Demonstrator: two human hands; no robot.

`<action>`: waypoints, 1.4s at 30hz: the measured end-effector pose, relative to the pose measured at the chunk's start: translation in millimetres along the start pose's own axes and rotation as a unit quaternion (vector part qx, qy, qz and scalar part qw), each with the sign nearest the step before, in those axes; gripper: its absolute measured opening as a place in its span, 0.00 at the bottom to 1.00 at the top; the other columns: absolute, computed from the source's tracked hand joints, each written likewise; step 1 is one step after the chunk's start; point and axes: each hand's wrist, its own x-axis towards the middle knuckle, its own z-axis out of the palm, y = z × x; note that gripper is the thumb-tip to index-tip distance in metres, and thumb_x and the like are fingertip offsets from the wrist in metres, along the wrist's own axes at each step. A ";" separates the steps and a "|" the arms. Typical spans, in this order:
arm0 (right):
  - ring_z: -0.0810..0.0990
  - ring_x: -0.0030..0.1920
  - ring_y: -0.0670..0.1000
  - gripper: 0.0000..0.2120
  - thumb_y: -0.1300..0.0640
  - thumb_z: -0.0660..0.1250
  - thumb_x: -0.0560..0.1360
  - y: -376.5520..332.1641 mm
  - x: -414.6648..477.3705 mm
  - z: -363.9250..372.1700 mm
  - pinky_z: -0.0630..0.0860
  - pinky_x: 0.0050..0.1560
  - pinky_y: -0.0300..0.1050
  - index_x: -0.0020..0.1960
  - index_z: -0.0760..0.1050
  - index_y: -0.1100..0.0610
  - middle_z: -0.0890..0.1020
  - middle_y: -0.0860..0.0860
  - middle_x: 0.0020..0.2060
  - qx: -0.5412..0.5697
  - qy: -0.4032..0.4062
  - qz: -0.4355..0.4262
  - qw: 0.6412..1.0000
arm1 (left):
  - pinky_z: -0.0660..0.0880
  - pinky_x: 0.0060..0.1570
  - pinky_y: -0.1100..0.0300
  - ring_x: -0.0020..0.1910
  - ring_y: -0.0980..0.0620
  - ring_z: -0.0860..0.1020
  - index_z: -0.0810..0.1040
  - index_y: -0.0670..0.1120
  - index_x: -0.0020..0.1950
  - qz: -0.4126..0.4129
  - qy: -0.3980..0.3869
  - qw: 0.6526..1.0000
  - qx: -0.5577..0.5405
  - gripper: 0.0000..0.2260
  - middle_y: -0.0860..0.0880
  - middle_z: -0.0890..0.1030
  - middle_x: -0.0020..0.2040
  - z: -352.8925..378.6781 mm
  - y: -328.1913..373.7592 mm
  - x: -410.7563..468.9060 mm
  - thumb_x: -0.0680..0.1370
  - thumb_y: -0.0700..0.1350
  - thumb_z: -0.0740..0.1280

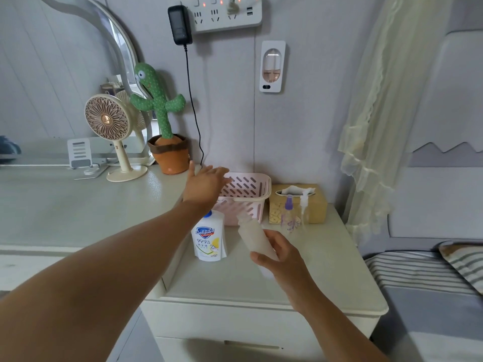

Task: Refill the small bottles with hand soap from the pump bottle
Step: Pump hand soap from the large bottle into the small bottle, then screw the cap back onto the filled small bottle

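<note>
Frosted bottle (254, 237): tilted, neck up-left, gripped by the right hand (281, 254) above the bench (313, 270) middle.
Pump bottle (209, 241): upright just left of it, before the pink basket (251, 194).
Left hand (206, 185): fingers spread, holding nothing, over the basket's left rim.
Purple-capped bottle (288, 215), white-pump bottle (304, 210): upright near the back right corner, before the tissue box (317, 207).

Pale grey panelled walls (300, 131) carry a white power strip (227, 14) with red lights and a curved mirror (119, 45). A cream desk (65, 205) adjoins a lower white bedside cabinet (261, 283), and a bed (413, 273) with striped bedding stands at the right beside a sheer lace curtain (379, 126).
</note>
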 end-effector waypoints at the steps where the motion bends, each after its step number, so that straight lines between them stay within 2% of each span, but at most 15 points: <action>1: 0.78 0.53 0.43 0.20 0.55 0.74 0.70 0.8 0.1 -0.4 0.75 0.47 0.36 0.58 0.72 0.43 0.79 0.41 0.51 0.007 0.003 0.001 1.000 | 0.52 0.72 0.46 0.65 0.47 0.72 0.70 0.50 0.68 -0.014 0.022 0.999 -0.037 0.16 0.46 0.78 0.60 -1.4 2.0 -0.8 0.82 0.52 0.54; 3: 0.78 0.54 0.45 0.21 0.55 0.74 0.70 3.2 0.3 -1.2 0.77 0.49 0.40 0.58 0.72 0.43 0.79 0.43 0.53 0.014 0.012 -0.001 1.000 | 0.68 0.62 0.51 0.55 0.44 0.77 0.73 0.48 0.67 -0.035 0.049 0.989 -0.132 0.16 0.44 0.81 0.55 -7.6 6.9 -3.8 0.82 0.50 0.57; 5: 0.78 0.54 0.47 0.22 0.55 0.75 0.69 6.0 -0.6 -3.0 0.79 0.50 0.43 0.58 0.71 0.42 0.79 0.44 0.53 0.013 0.025 -0.003 1.000 | 0.75 0.50 0.54 0.48 0.45 0.79 0.75 0.48 0.65 -0.034 0.051 0.971 -0.233 0.15 0.45 0.82 0.51 -16.1 15.9 -11.6 0.81 0.52 0.58; 8: 0.80 0.51 0.49 0.25 0.56 0.75 0.68 9.7 -2.0 -6.5 0.80 0.49 0.48 0.60 0.68 0.41 0.79 0.47 0.53 0.019 0.045 0.006 0.999 | 0.75 0.47 0.55 0.43 0.50 0.79 0.80 0.47 0.55 -0.004 0.040 0.951 -0.307 0.16 0.49 0.83 0.44 -24.6 35.5 -30.5 0.80 0.55 0.58; 10: 0.80 0.49 0.49 0.28 0.58 0.75 0.68 14.1 -4.5 -9.1 0.80 0.45 0.46 0.63 0.67 0.44 0.78 0.49 0.53 0.016 0.059 0.015 0.998 | 0.74 0.44 0.58 0.39 0.53 0.79 0.80 0.46 0.48 -0.015 -0.022 0.928 -0.371 0.18 0.50 0.82 0.42 -26.6 51.3 -47.8 0.79 0.57 0.58; 13: 0.79 0.50 0.50 0.31 0.60 0.75 0.68 20.5 -6.5 -11.0 0.78 0.41 0.41 0.65 0.65 0.47 0.78 0.51 0.54 0.017 0.082 0.021 0.996 | 0.71 0.35 0.65 0.32 0.56 0.78 0.78 0.47 0.42 -0.063 -0.122 0.875 -0.465 0.20 0.52 0.81 0.37 -26.2 69.9 -71.1 0.73 0.63 0.60; 17: 0.78 0.48 0.47 0.33 0.61 0.75 0.68 28.0 -10.6 -10.8 0.78 0.42 0.39 0.66 0.62 0.48 0.76 0.50 0.53 0.011 0.093 0.024 0.995 | 0.66 0.27 0.73 0.26 0.62 0.74 0.78 0.45 0.39 -0.090 -0.185 0.848 -0.489 0.15 0.54 0.78 0.31 -17.6 84.9 -90.7 0.71 0.57 0.71; 21: 0.78 0.46 0.46 0.34 0.61 0.75 0.68 33.4 -12.1 -7.7 0.77 0.39 0.35 0.67 0.61 0.49 0.75 0.50 0.52 -0.006 0.105 0.013 0.994 | 0.67 0.27 0.72 0.24 0.64 0.73 0.76 0.44 0.37 -0.114 -0.200 0.843 -0.486 0.14 0.49 0.80 0.32 -8.8 89.8 -96.7 0.68 0.51 0.76; 25: 0.78 0.49 0.46 0.35 0.62 0.75 0.68 38.7 -11.0 -4.6 0.77 0.37 0.34 0.68 0.62 0.49 0.76 0.51 0.55 0.008 0.096 0.018 0.995 | 0.68 0.28 0.70 0.27 0.61 0.75 0.77 0.44 0.39 -0.147 -0.200 0.840 -0.482 0.12 0.50 0.80 0.33 -1.4 91.6 -100.6 0.68 0.49 0.77; 27: 0.78 0.51 0.46 0.35 0.63 0.75 0.67 40.2 -9.5 -6.9 0.77 0.40 0.36 0.67 0.63 0.47 0.76 0.50 0.56 0.007 0.075 0.026 0.997 | 0.66 0.26 0.72 0.27 0.60 0.74 0.74 0.48 0.34 -0.164 -0.191 0.838 -0.484 0.12 0.53 0.77 0.30 -0.5 89.8 -101.5 0.68 0.46 0.77; 30: 0.77 0.55 0.45 0.34 0.63 0.75 0.67 40.9 -6.0 -15.3 0.77 0.49 0.39 0.67 0.64 0.48 0.76 0.48 0.58 -0.006 0.032 0.036 0.999 | 0.63 0.26 0.68 0.27 0.58 0.69 0.72 0.48 0.33 -0.184 -0.168 0.845 -0.473 0.14 0.54 0.72 0.29 3.8 85.5 -103.0 0.66 0.45 0.78; 32: 0.77 0.57 0.48 0.31 0.63 0.75 0.68 40.4 -2.2 -26.1 0.76 0.53 0.40 0.67 0.66 0.50 0.77 0.48 0.59 -0.030 0.034 0.026 0.999 | 0.64 0.29 0.67 0.30 0.58 0.70 0.74 0.45 0.37 -0.190 -0.149 0.862 -0.446 0.14 0.55 0.72 0.31 8.4 84.4 -104.2 0.65 0.47 0.79; 38: 0.80 0.50 0.49 0.18 0.65 0.69 0.71 37.7 5.6 -62.4 0.76 0.48 0.40 0.60 0.75 0.56 0.81 0.50 0.54 -0.147 0.133 0.007 0.980 | 0.69 0.40 0.63 0.37 0.54 0.74 0.78 0.43 0.50 -0.203 -0.119 0.884 -0.403 0.18 0.51 0.77 0.38 20.6 87.6 -105.0 0.66 0.48 0.78; 42: 0.78 0.47 0.46 0.17 0.63 0.69 0.71 46.9 8.1 -75.5 0.70 0.42 0.28 0.59 0.75 0.56 0.80 0.49 0.53 -0.224 0.131 0.027 0.965 | 0.69 0.43 0.63 0.41 0.53 0.75 0.78 0.42 0.54 -0.204 -0.109 0.884 -0.407 0.19 0.49 0.78 0.44 21.8 90.5 -102.8 0.67 0.46 0.77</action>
